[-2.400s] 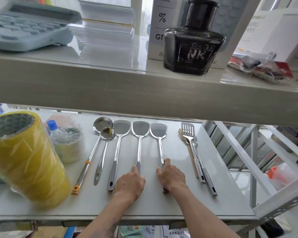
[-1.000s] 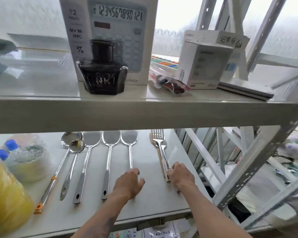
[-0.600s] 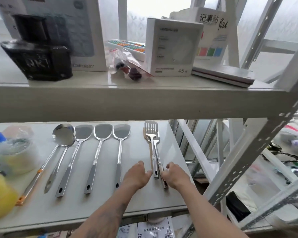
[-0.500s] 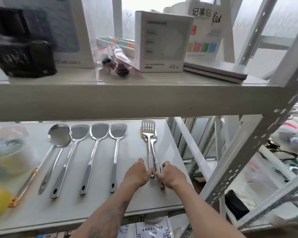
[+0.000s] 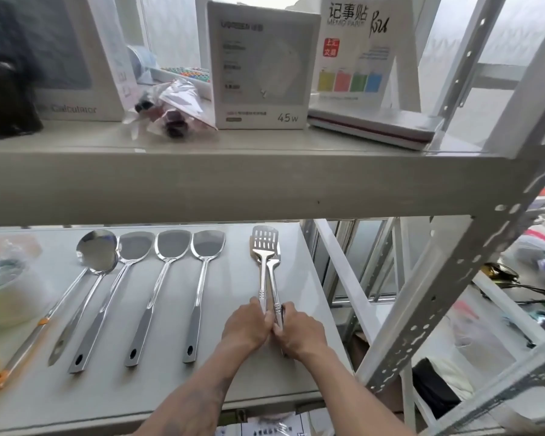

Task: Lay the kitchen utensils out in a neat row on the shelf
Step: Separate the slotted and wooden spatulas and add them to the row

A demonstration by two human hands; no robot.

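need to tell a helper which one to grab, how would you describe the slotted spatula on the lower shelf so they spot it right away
On the lower shelf, go right past the row of shiny utensils to where both hands meet. The slotted spatula lies on top of the stacked pair there; its head alone has slots, while the turners to its left have solid blades.

Both forearms are bare, no sleeves in view; the left hand [image 5: 249, 325] and right hand [image 5: 299, 333] wear no gloves or rings.
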